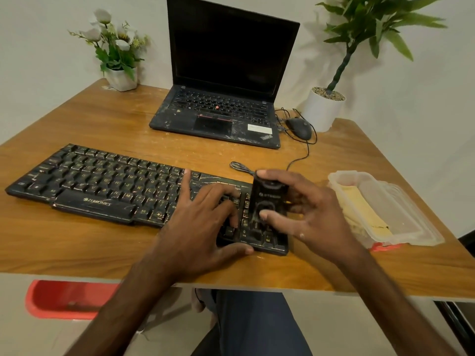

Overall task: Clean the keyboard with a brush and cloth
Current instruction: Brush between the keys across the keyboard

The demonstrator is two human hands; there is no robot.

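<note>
A black keyboard [102,186] w/ gold-toned legends and a "ZEBRONICS" mark on the space bar lies at an angle across the near left and centre of the table [102,119]. Its keys are scuffed and streaked w/ pale marks. The person's left hand [203,219] rests flat on the right-hand keys, fingers [186,181] straight and spread apart, thumb along the front edge. Just right of it, over the number pad, a black block-shaped brush [268,199] stands upright; bristles can't be made out. The right hand [313,214] grips it, fingers [264,173] curled over the top, thumb pressed on its face. Further right, a folded yellow cloth [359,201] sits inside a clear plastic container [424,235] near the table's edge.

The table is orange-brown wood grain, glossy, worn in spots. Below its left front, a red object [66,299] sits on a pale floor. At back left, white flowers in a white pot [120,78]. At centre back, an open laptop [221,98], screen dark, palm rest smeared. Right of it, a corded black mouse [299,128], then a leafy green plant in a white pot [322,109]. The wall [51,34] behind is plain off-white.
</note>
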